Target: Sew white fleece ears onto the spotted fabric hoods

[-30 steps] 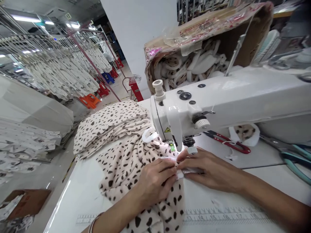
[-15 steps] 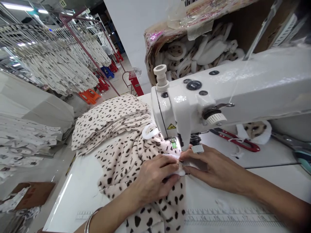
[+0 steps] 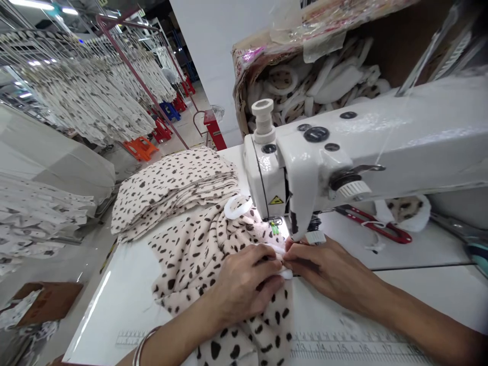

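A spotted fleece piece lies bunched on the white table, its edge under the presser foot of a white sewing machine. My left hand rests on the fleece, fingers curled and closed on it close to the needle area. Between my hands is a small white-edged piece, mostly hidden by fingers. My right hand pinches the edge of the fabric just right of the foot, thumb and fingertips together. A white fluffy loop lies on the fleece left of the machine head.
A stack of spotted fleece sits at the back left of the table. Red-handled snips and a white-rimmed spotted piece lie right under the machine arm. Behind stands a carton of similar pieces. A printed ruler runs along the front.
My right thumb and fingers have come together at the fabric edge. My left hand stays almost where it was. The whole view has shifted slightly.
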The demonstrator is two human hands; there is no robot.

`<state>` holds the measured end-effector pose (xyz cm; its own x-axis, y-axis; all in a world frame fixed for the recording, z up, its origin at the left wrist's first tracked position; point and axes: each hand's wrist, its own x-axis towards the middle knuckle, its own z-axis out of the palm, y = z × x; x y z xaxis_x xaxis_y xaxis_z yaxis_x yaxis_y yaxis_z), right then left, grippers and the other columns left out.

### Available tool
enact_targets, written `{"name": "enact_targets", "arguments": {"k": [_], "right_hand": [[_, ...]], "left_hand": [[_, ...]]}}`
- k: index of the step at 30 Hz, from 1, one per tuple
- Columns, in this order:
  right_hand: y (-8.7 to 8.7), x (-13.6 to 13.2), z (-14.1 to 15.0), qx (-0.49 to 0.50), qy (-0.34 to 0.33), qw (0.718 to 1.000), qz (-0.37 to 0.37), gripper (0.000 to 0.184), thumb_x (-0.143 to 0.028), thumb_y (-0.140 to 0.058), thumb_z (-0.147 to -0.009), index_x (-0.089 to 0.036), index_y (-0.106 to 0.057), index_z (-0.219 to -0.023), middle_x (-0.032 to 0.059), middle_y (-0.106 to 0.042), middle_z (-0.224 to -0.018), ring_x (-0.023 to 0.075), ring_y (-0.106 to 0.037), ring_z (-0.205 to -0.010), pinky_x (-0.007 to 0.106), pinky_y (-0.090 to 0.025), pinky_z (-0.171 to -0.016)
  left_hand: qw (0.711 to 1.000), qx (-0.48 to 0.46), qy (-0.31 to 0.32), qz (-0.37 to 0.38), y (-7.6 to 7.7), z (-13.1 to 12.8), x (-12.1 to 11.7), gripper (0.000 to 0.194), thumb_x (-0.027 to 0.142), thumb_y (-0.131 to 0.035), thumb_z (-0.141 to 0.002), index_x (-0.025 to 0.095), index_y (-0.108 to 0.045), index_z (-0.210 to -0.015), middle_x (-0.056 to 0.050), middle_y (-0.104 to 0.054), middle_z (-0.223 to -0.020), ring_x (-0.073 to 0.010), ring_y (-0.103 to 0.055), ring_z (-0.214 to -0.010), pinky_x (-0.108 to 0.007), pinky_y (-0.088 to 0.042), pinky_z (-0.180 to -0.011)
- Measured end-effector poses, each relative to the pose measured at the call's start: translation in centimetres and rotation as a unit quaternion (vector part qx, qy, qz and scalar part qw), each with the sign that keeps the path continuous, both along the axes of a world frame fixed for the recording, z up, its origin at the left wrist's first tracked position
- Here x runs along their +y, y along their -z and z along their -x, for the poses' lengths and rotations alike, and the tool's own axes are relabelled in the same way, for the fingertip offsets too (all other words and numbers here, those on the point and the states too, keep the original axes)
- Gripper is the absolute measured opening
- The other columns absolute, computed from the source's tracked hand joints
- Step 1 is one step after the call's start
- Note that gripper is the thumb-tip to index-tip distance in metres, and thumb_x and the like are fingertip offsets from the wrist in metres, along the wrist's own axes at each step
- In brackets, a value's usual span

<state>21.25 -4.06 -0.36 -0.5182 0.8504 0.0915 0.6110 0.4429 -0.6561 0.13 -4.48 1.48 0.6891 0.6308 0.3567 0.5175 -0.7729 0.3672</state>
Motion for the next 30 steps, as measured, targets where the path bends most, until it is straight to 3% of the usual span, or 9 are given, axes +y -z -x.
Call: {"name": "enact_targets", "arguments": {"k": [5, 9, 13, 20, 25, 30], "right_hand": [[0.17, 0.02, 0.17, 0.015, -0.020, 0.999, -0.031, 0.023, -0.022, -0.041, -0.096, -0.021, -0.063, -0.088, 0.0058, -0.062, -0.087, 0.0210, -0.060, -0.083, 0.037, -0.046, -0.074], [0.11, -0.04, 0.32, 0.024, -0.019, 0.998, -0.059, 0.023, -0.018, -0.040, -0.095, -0.020, -0.060, -0.085, 0.0044, -0.061, -0.086, 0.0174, -0.058, -0.074, 0.038, -0.045, -0.075], [0.02, -0.20, 0.37, 0.037, -0.007, 0.996, -0.078, 0.021, -0.016, -0.042, -0.094, -0.020, -0.058, -0.081, 0.0033, -0.061, -0.086, 0.0148, -0.055, -0.066, 0.036, -0.043, -0.074], [0.13, -0.06, 0.27, 0.045, -0.001, 0.996, -0.071, 0.018, -0.020, -0.046, -0.094, -0.020, -0.058, -0.079, 0.0024, -0.062, -0.084, 0.0160, -0.057, -0.070, 0.036, -0.041, -0.075], [0.06, 0.04, 0.20, 0.048, -0.008, 0.995, -0.082, 0.017, -0.017, -0.047, -0.092, -0.021, -0.059, -0.081, 0.0019, -0.064, -0.086, 0.0150, -0.056, -0.068, 0.035, -0.041, -0.074], [-0.25, 0.07, 0.18, 0.054, -0.014, 0.994, -0.090, 0.017, -0.016, -0.046, -0.092, -0.020, -0.059, -0.082, 0.0021, -0.064, -0.083, 0.0148, -0.054, -0.065, 0.037, -0.042, -0.078]], "left_hand": [[0.999, -0.042, -0.006, -0.003, -0.09, -0.33, 0.25, 0.011, 0.016, -0.056, -0.089, 0.016, -0.066, -0.094, -0.008, -0.068, -0.102, -0.0172, -0.067, -0.090, -0.028, -0.058, -0.079], [0.998, -0.059, -0.003, 0.005, -0.08, -0.26, 0.32, 0.010, 0.019, -0.062, -0.087, 0.016, -0.068, -0.093, -0.009, -0.068, -0.104, -0.0179, -0.067, -0.091, -0.030, -0.058, -0.081], [0.999, -0.048, -0.005, 0.012, -0.17, -0.24, 0.38, 0.011, 0.024, -0.063, -0.087, 0.017, -0.069, -0.093, -0.009, -0.068, -0.106, -0.0184, -0.067, -0.092, -0.030, -0.058, -0.080], [1.000, -0.025, 0.004, 0.008, -0.40, -0.43, 0.73, 0.010, 0.015, -0.059, -0.087, 0.017, -0.068, -0.088, -0.008, -0.069, -0.106, -0.0176, -0.067, -0.090, -0.031, -0.059, -0.079], [0.999, 0.027, 0.008, -0.034, 0.18, -0.31, 0.19, 0.017, 0.011, -0.052, -0.090, 0.017, -0.067, -0.097, -0.010, -0.067, -0.112, -0.0200, -0.064, -0.103, -0.032, -0.060, -0.082], [0.998, 0.017, 0.010, -0.058, 0.28, -0.55, 0.01, 0.008, 0.015, -0.060, -0.087, 0.015, -0.066, -0.093, -0.009, -0.068, -0.107, -0.0206, -0.064, -0.100, -0.032, -0.060, -0.081]]}}
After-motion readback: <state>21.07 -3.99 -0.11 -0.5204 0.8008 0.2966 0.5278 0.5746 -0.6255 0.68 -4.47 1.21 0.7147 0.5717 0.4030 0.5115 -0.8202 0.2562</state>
